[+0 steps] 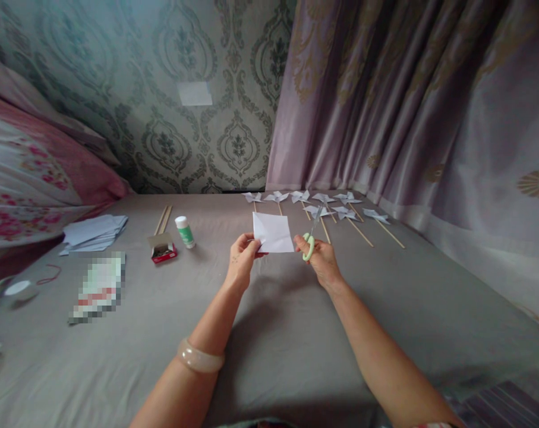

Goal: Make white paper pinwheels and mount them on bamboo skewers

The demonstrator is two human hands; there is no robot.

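A square white paper sheet (273, 232) (nearly flat) is pinched near its lower left corner by the left fingers (252, 246); metal scissors with pale-green handles (312, 239) point blades-up from the right fingers (301, 242).

"Where does the head view look from?"
"The person's head, above the near side of the grey sheet (407, 297)."
"Facing?"
"Forward and down, past the far edge to the patterned wall (233, 47), with the curtain (349, 89) along the right edge."
"How near?"
"Close: left hand (242, 255) and right hand (323, 261) sit mid-frame."
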